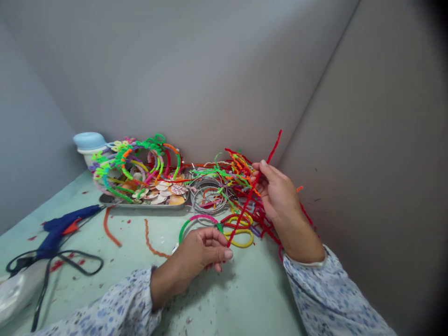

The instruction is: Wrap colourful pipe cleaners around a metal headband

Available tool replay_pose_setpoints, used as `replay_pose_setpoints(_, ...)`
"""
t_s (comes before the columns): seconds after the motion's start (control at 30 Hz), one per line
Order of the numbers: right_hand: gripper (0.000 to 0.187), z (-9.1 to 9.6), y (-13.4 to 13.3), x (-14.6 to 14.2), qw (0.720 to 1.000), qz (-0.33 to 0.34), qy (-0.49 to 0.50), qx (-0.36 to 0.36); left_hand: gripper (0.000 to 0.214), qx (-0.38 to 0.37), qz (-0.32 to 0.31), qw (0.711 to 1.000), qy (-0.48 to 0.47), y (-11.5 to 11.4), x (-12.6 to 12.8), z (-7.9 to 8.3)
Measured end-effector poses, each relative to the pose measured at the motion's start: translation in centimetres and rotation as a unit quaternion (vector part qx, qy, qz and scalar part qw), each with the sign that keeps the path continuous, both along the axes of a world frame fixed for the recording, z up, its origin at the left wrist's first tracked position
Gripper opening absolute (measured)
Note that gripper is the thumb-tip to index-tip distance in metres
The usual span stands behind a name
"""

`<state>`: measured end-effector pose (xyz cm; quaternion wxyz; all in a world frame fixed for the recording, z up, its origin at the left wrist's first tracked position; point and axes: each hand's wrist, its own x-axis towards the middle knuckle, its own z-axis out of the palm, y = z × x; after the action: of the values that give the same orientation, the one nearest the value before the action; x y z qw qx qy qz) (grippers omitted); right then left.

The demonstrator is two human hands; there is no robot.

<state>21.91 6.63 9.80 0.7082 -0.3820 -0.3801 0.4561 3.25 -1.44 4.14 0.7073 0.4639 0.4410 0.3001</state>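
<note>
A long red pipe cleaner (pixel 247 204) runs slantwise between my two hands above the table. My left hand (pixel 198 254) pinches its lower end between thumb and fingers. Farther up, my right hand (pixel 276 189) grips it, and its free tip sticks out above the fingers. Just behind my left hand lies a ring wrapped in pink and green (pixel 201 217), partly hidden by that hand. Yellow-handled scissors (pixel 243 238) rest beneath the red strand. A tangled heap of coloured pipe cleaners (pixel 241 172) lies behind my right hand.
A metal tray (pixel 157 206) holds shells and several decorated hoops (pixel 140 163). Beside it is a coil of grey wire (pixel 209 196). A blue glue gun (pixel 63 228) with a black cord lies at left. A white bottle with a blue lid (pixel 90 142) stands by the wall.
</note>
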Motion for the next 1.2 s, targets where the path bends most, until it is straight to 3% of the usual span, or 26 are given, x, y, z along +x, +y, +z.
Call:
replay_pose_setpoints(0.5, 0.013, -0.2, 0.2, 0.2, 0.999, 0.019, 0.04, -0.009, 0.024, 0.03, -0.087, 0.996, -0.024, -0.5, -0.1, -0.2)
replay_pose_setpoints(0.7, 0.009, -0.2, 0.3, 0.1, 0.989, 0.043, 0.141, -0.006, 0.023, -0.053, -0.118, 0.984, -0.121, -1.2, -0.2, 0.0)
replay_pose_setpoints(0.9, 0.011, 0.1, 0.3, -0.1, 0.971, 0.074, 0.222, -0.054, 0.02, -0.12, -0.12, 0.957, -0.234, -1.5, -0.4, 0.5)
replay_pose_setpoints(1.2, 0.01, 0.3, 0.3, 0.4, 0.989, 0.007, 0.145, -0.002, 0.03, -0.045, -0.061, 0.99, -0.117, -0.9, -0.2, 0.6)
